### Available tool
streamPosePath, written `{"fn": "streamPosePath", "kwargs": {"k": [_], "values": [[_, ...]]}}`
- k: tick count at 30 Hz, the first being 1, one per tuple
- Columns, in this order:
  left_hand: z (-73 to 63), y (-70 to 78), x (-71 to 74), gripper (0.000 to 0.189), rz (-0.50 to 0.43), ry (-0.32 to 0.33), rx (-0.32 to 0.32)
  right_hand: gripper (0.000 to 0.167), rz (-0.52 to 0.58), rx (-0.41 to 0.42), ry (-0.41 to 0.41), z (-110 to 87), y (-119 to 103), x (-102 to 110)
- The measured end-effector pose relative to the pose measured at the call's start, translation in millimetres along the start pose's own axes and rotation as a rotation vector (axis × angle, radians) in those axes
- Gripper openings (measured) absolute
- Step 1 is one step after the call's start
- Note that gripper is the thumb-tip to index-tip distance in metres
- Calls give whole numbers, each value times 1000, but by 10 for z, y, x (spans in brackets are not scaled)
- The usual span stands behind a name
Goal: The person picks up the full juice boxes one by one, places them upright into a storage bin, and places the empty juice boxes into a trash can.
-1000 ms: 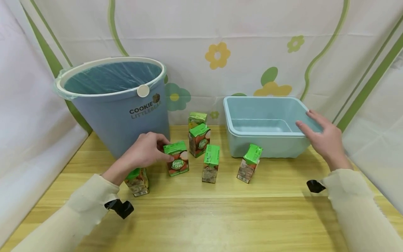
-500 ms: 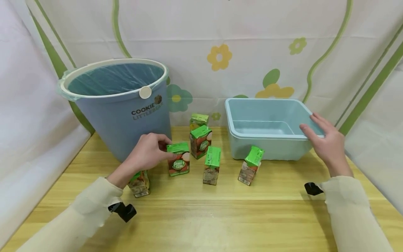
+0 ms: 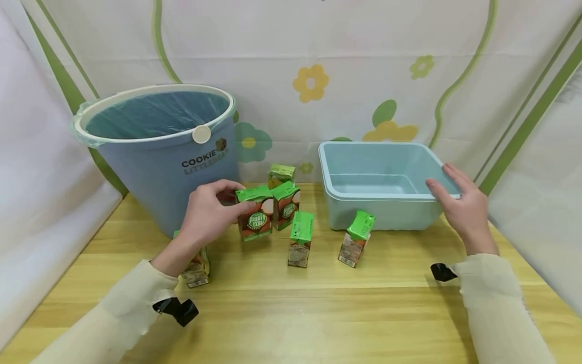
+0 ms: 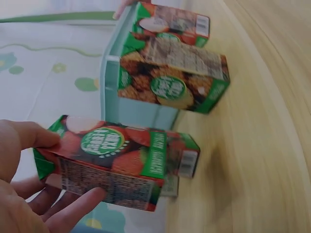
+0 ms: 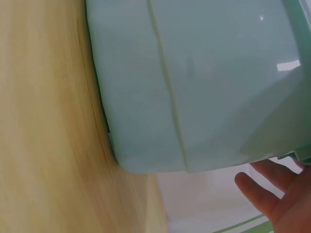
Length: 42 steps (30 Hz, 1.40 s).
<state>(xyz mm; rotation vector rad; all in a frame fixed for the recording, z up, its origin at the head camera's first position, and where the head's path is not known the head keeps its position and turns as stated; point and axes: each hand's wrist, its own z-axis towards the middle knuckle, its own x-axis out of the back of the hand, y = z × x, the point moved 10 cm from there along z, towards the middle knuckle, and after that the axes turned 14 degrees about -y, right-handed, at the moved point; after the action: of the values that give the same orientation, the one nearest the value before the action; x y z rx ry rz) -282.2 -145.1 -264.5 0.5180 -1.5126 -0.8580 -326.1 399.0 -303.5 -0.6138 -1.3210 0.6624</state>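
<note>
My left hand (image 3: 206,215) pinches a red-and-green juice carton (image 3: 256,220) between thumb and fingers, lifted a little off the table. In the left wrist view, the held juice carton (image 4: 116,145) shows its strawberry-coloured front and printed side. Close behind it is a similar red carton (image 3: 287,206), with a lighter green one (image 3: 280,174) partly hidden at the back. My right hand (image 3: 468,217) rests at the right rim of a light-blue plastic bin (image 3: 377,215), fingers fairly straight. In the right wrist view, the right hand (image 5: 286,199) is only partly visible beside the bin.
Green-topped cartons stand in front, one upright (image 3: 300,240) and one angled (image 3: 356,240) before the bin. Another carton (image 3: 197,270) is partly hidden below my left forearm. A tall blue bucket (image 3: 168,172) with a plastic liner stands at left. A flowered curtain (image 3: 354,101) hangs behind.
My left hand has raised the pinched carton off the table and moved it slightly away from me, toward the red carton behind. My right hand stays at the bin's rim.
</note>
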Motion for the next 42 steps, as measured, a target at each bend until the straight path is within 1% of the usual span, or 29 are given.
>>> {"fn": "streamPosePath", "kwargs": {"k": [1,3,6,9,13,16,18,25,30,35,42], "values": [[-12,24,13,36,-3,17,-2,74,0,2,0,4,-6,-15],[-20,98,31,35,1,52,-27,74,3,8,6,8,-20,-30],[-17,234,53,34,24,117,-89,73,1,16,20,3,-42,-26],[1,356,62,34,19,169,-157,73,2,14,20,-7,-49,-25],[50,491,47,36,1,195,-224,74,4,-1,15,-31,-30,-23],[81,578,41,35,-3,202,-252,74,0,-4,20,-46,-23,-13],[94,619,52,34,-6,210,-259,74,-3,-7,24,-51,-19,-6],[112,713,116,33,-28,228,-243,72,7,-2,31,-32,-19,-19],[185,784,127,34,-61,229,-243,72,11,-7,46,-38,-7,-10],[263,852,134,33,-128,242,-245,71,17,-6,54,-34,-23,-1],[391,943,91,31,-263,251,-258,71,32,-2,55,-23,-41,-16]]}}
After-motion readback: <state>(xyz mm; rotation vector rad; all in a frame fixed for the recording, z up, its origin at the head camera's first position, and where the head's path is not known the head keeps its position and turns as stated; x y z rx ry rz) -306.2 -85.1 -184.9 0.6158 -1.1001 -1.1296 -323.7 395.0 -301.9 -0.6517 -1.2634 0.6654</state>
